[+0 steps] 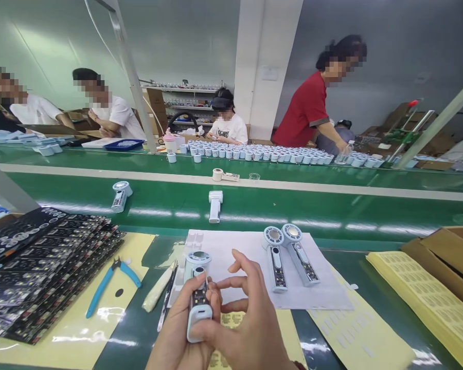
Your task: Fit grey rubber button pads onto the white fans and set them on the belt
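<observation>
A light-blue handheld fan with a round head and a dark patterned panel along its handle is held upright in front of me. My left hand wraps around the handle from the left, thumb near the top of the panel. From the right, my right hand has its thumb on the fan's lower end. Its lower fingers bend in beside the handle, while the index finger is raised clear. Two similar fans, a left one and a right one, lie on the white paper.
Blue-handled cutters and stacked dark patterned sheets lie left. Tweezers rest nearby. Yellow sticker sheets and a cardboard box stand right. Fans lie on the green conveyor. Several co-workers sit or stand beyond.
</observation>
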The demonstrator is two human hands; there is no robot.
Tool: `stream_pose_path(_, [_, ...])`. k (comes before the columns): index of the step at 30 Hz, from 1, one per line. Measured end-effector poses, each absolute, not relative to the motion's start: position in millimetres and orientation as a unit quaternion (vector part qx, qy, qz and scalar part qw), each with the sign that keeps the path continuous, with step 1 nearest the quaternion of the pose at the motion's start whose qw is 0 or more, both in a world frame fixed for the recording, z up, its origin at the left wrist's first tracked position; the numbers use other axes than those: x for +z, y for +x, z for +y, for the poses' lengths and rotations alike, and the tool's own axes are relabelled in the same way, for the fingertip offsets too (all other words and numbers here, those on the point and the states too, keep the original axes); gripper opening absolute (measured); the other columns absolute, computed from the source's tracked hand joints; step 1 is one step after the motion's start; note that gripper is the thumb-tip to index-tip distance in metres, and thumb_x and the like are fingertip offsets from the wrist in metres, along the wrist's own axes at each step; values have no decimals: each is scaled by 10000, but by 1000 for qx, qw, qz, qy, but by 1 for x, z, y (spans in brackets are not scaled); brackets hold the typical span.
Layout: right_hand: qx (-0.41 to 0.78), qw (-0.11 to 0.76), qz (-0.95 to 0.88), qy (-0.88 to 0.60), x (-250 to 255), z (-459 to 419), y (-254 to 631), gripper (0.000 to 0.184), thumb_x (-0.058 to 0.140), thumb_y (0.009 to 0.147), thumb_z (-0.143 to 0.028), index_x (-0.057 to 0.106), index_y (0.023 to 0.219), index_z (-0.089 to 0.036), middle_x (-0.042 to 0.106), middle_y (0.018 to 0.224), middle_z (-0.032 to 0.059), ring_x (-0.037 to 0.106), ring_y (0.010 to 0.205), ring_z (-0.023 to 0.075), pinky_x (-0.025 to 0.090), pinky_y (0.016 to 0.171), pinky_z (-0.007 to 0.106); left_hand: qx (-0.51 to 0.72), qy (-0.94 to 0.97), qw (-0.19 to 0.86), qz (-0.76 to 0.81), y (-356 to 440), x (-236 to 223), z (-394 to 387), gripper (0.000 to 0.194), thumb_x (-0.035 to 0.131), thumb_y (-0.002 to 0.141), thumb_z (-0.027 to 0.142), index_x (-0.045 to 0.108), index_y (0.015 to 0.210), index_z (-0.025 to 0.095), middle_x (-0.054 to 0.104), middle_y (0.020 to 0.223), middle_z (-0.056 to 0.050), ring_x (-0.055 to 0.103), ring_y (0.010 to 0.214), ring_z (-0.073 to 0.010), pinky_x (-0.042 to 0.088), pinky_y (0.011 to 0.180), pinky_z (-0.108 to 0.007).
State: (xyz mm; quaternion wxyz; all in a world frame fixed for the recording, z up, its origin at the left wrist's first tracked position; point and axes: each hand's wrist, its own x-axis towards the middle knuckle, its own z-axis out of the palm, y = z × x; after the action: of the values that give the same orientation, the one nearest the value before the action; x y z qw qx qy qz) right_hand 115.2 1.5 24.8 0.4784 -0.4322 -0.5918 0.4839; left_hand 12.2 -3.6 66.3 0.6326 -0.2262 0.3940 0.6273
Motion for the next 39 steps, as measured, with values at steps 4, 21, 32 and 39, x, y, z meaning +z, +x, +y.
stream_pose_path(4, [516,450,-569,-456,14,16,146,513,702,816,-372,506,1279,-270,527,1322,98,709,912,207,597,634,269,606,-172,642,436,7,55,-13,161,517,919,86,622,801,116,603,641,-26,594,447,-77,554,456,-150])
stream_pose_path(21, [407,313,-697,-500,-38,15,187,120,519,906,-265,535,795,-224,596,942,34,602,797,181,479,680,278,523,145,582,605,3,-17,-35,525,918,509,347,740,965,155,768,1084,-145,689,1076,-353,516,1004,-443])
stream_pose_path(32, [646,302,-581,-391,23,5,147,138,641,865,-303,556,799,-216,565,951,10,544,761,140,419,566,214,578,34,607,545,1,18,-20,320,689,818,484,757,917,187,751,798,-64,705,710,-214,562,571,-257])
stream_pose_path(39, [589,300,-628,-410,40,12,119,153,625,819,-150,546,703,-211,553,934,22,609,996,193,460,570,177,614,5,581,534,-6,29,-10,283,587,915,377,732,1112,232,754,938,-54,705,881,-230,576,643,-270])
